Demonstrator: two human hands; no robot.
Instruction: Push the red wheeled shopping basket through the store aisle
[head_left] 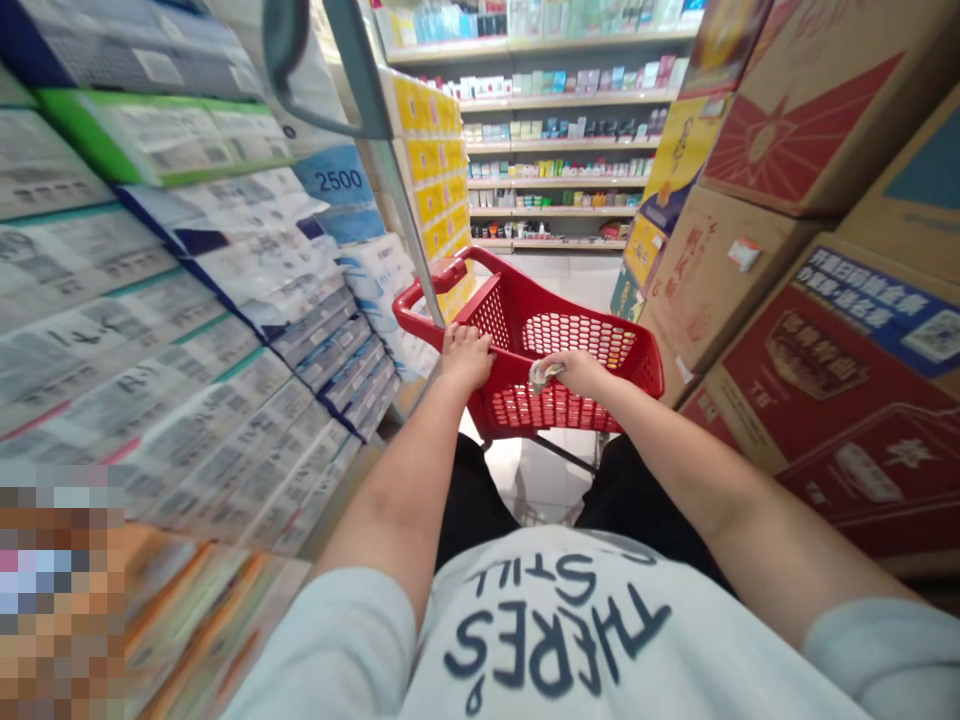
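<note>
Aisle is tight: pale glossy floor tiles (540,480) underfoot, white shelving (540,130) of small boxed goods at the far end. On my feed the left hand (466,358) is clenched around the left rim of a red plastic shopping basket (480,258), fingers (465,340) curled over the edge. The right hand (579,372) is pinching a crumpled silvery packet (546,375) above the near part of the basket. Could be foil or film; too small to tell.

Main risk: that pinch. The packet is thin and slick-looking, with little of it inside the fingers, so a loose grip could drop it through the gap by the basket wall or onto the tiles. Second risk: clearance. A long grey metal pull handle (390,190) rises from the basket toward the left-hand stack of film-wrapped tissue packs (255,270), one marked 2500. Those soft bales look stacked without any rigid face, so a snag could drag or topple them. On the right, printed corrugated cartons (847,390) stand close; a swing of the basket corner could scuff or shift them.

Basket walls are moulded, with a honeycomb of hexagonal holes: stiff, but the rim is narrow for a one-hand hold. Lower-left corner of the feed is pixelated, so I can't read that area.
</note>
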